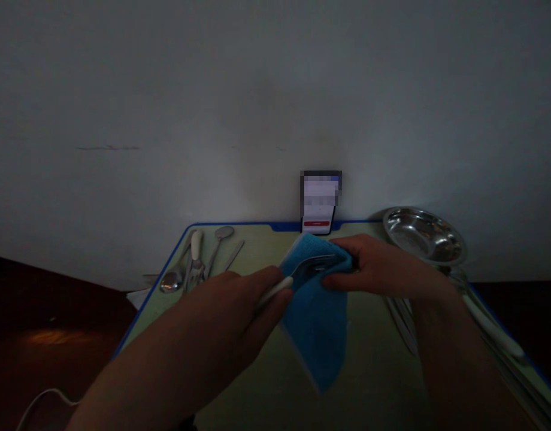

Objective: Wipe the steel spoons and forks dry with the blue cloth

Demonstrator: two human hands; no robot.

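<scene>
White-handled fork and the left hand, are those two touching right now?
Touching. The head view shows it plainly: the left hand is closed around the handle of the white-handled fork.

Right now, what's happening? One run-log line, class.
left hand: grips fork handle | right hand: holds blue cloth at fork's head | phone: upright behind cloth | bowl: far right

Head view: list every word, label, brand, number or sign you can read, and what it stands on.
Nothing can be read.
Phone: the upper screen is pixelated.
Red bar on its screen: pale marks, too small to read.
Fork, blue cloth, metal bowl: no lettering visible.
</scene>
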